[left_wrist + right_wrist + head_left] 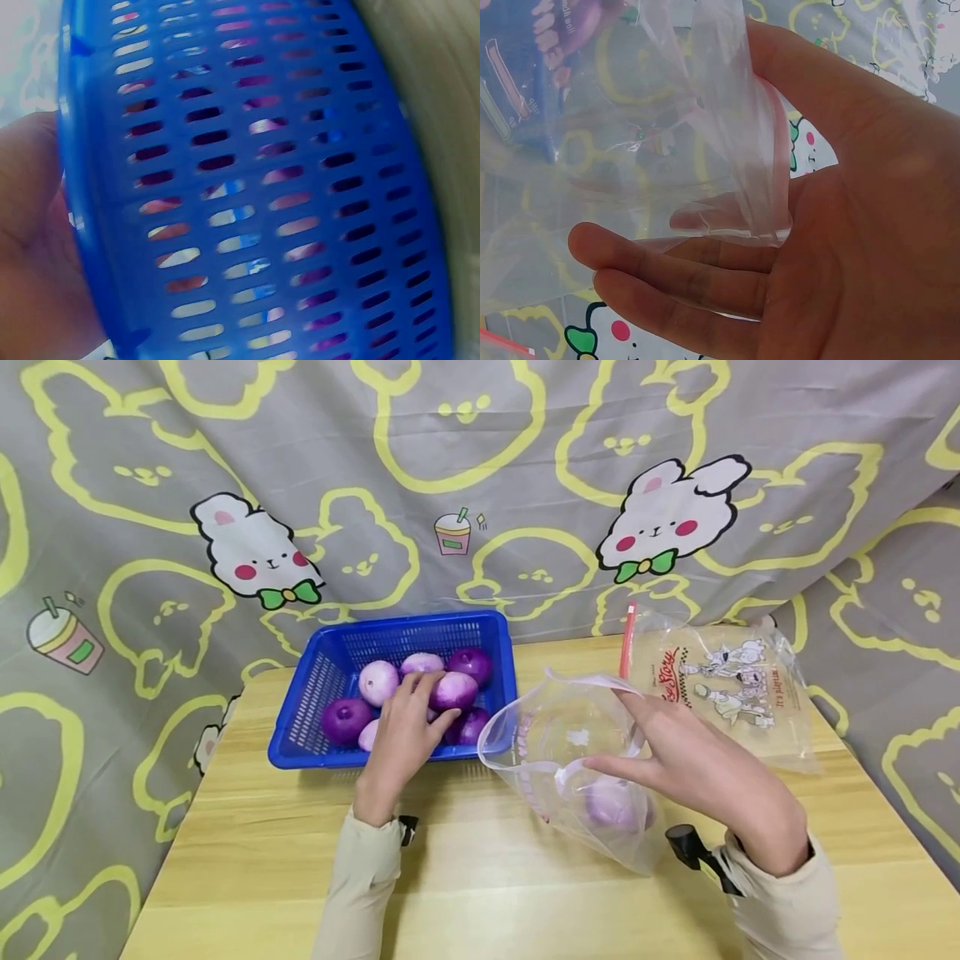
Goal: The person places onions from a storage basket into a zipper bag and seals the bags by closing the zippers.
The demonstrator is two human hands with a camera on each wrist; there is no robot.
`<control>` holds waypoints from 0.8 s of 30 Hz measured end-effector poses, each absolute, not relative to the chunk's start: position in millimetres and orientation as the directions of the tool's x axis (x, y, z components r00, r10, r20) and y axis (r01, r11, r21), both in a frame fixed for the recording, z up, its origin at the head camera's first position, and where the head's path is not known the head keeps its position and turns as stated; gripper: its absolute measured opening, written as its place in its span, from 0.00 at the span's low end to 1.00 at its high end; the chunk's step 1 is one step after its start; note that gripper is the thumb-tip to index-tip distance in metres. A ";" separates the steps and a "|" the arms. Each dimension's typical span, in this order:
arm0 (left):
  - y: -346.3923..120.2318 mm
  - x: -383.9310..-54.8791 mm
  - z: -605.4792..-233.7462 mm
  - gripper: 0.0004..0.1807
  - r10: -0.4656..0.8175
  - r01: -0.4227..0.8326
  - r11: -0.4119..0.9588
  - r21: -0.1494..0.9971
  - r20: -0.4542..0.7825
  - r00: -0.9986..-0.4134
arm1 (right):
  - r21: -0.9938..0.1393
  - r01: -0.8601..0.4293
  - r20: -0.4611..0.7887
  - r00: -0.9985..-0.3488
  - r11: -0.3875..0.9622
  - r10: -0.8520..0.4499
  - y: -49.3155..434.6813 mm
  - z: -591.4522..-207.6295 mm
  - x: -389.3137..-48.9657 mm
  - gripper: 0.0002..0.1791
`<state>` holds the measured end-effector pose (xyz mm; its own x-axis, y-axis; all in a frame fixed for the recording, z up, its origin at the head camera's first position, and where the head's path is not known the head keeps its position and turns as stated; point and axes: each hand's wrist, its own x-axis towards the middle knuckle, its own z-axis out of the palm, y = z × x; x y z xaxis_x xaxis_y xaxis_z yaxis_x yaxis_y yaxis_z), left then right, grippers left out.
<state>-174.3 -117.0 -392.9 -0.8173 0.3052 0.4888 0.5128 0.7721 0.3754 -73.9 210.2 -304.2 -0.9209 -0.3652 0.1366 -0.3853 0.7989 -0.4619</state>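
My left hand (405,731) reaches over the near rim of a blue plastic basket (282,718). Its fingers and thumb are curled about a red onion (456,692) lying on top of others; fingertip contact is partly hidden. Several more onions (347,721) lie around it. In the left wrist view the slotted basket wall (247,180) covers most of that hand. At the right, my right hand (693,768) holds the mouth of a clear plastic bag (540,777) spread toward the basket. Inside the bag is an onion (611,803). In the right wrist view its rim (778,157) runs between the fingers.
Behind my right hand, another clear bag (720,693) with a red zip edge and printed cartoon dogs lies flat. Everything stands on a light wooden table (480,893). A grey cartoon-print cloth (525,510) hangs around the table's back and sides.
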 end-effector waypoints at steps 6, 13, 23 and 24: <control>-121.6 -166.1 -374.7 0.28 0.261 0.487 0.759 0.432 0.483 -0.836 | -0.466 -0.380 0.120 -0.922 0.799 -0.369 207.8 -303.9 -74.3 0.45; -125.8 -158.2 -356.2 0.28 0.214 0.473 0.740 0.478 0.499 -0.839 | -0.456 -0.386 0.124 -0.920 0.801 -0.373 206.2 -304.1 -75.9 0.44; -116.2 -140.4 -339.2 0.29 0.227 0.522 0.677 0.519 0.527 -0.819 | -0.463 -0.367 0.101 -0.926 0.807 -0.364 207.0 -304.5 -75.7 0.46; -116.1 -138.5 -336.9 0.29 0.228 0.529 0.673 0.518 0.535 -0.813 | -0.463 -0.369 0.103 -0.926 0.806 -0.364 206.6 -304.7 -76.1 0.46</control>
<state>-138.5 -116.1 -336.9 -0.8134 0.2280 0.5351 0.5290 0.6726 0.5176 -76.1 206.6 -304.7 -0.9256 -0.3643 0.1029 -0.3688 0.8063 -0.4625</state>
